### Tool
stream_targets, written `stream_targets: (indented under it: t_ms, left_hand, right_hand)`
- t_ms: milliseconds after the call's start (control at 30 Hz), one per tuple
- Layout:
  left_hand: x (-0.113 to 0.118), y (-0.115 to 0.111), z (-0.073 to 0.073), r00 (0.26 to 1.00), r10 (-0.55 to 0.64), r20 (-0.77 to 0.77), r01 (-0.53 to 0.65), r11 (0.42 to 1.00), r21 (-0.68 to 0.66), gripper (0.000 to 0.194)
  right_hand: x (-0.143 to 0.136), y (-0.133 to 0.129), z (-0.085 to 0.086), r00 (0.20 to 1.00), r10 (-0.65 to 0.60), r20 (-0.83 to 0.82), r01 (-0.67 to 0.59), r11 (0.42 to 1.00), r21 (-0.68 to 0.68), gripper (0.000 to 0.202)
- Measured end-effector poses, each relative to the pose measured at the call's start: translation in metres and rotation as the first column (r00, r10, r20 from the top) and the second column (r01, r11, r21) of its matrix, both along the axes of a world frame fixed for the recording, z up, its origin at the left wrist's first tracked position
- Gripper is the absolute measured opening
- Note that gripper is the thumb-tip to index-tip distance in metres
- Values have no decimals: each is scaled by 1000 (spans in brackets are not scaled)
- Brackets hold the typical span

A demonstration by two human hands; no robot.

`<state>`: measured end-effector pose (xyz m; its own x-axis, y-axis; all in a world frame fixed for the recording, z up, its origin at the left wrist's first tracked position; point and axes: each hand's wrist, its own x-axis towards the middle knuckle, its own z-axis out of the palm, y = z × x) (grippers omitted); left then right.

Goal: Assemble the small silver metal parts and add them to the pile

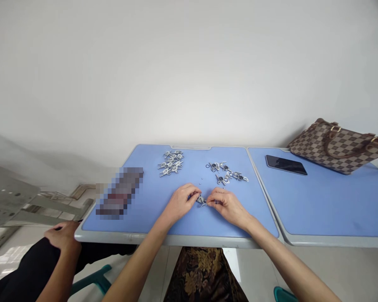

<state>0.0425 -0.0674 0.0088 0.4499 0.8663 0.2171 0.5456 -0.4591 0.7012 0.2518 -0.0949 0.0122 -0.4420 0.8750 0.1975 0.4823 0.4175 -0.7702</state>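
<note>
A small silvery metal part with loops sits low over the blue tabletop, between my two hands. The fingertips of my left hand are pinched at its left side. From the right, my right hand has thumb and fingers closed on its other side; my fingers partly cover it. Beyond my right hand lies a loose group of similar metal parts with black round pieces and small rings. A denser pile of silvery metal parts is farther back on the left. Tiny beads are scattered between them.
A phone and a checkered handbag lie on the adjoining right table. A blurred-out rectangular item is at the left. Another person's hand rests on their knee by the table's left corner. A wall stands behind.
</note>
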Motion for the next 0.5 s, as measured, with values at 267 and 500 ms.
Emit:
stream_targets:
  t_ms: [267, 500]
  left_hand:
    - [0, 0, 1, 999, -28, -42, 29, 1000, 3, 17]
    - [-1, -1, -1, 999, -24, -35, 24, 1000, 4, 18]
  right_hand:
    - [-6, 10, 8, 994, -100, 47, 105, 985, -136, 11]
    - [-12, 26, 9, 985, -122, 122, 156, 930, -332, 15]
